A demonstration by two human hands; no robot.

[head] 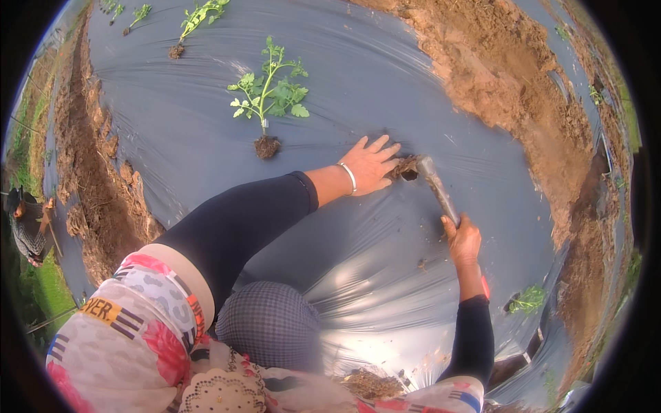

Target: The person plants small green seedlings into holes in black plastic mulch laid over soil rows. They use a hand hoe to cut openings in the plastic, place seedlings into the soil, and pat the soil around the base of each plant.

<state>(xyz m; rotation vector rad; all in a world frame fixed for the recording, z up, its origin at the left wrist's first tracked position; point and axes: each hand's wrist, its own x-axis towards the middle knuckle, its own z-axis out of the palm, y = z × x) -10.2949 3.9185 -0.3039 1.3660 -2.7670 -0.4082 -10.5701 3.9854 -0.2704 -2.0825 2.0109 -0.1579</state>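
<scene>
My left hand (369, 166) lies spread on the dark plastic mulch film (356, 98), fingers apart, beside a torn planting hole (409, 174) with loose soil at its rim. My right hand (465, 240) grips one end of a grey tubular tool (440, 191), apparently metal. The tool's far end is at the hole's right edge; whether it touches the film there, I cannot tell. Beyond my left forearm a tomato seedling (268, 93) lies on the film, its root ball (267, 147) of dark soil exposed.
More uprooted seedlings (193, 23) lie along the film at upper left. A small plant (528, 299) stands in a hole at lower right. Bare soil furrows (490, 67) flank the bed. My checked knee (268, 325) is close below. Another person (30, 227) is at far left.
</scene>
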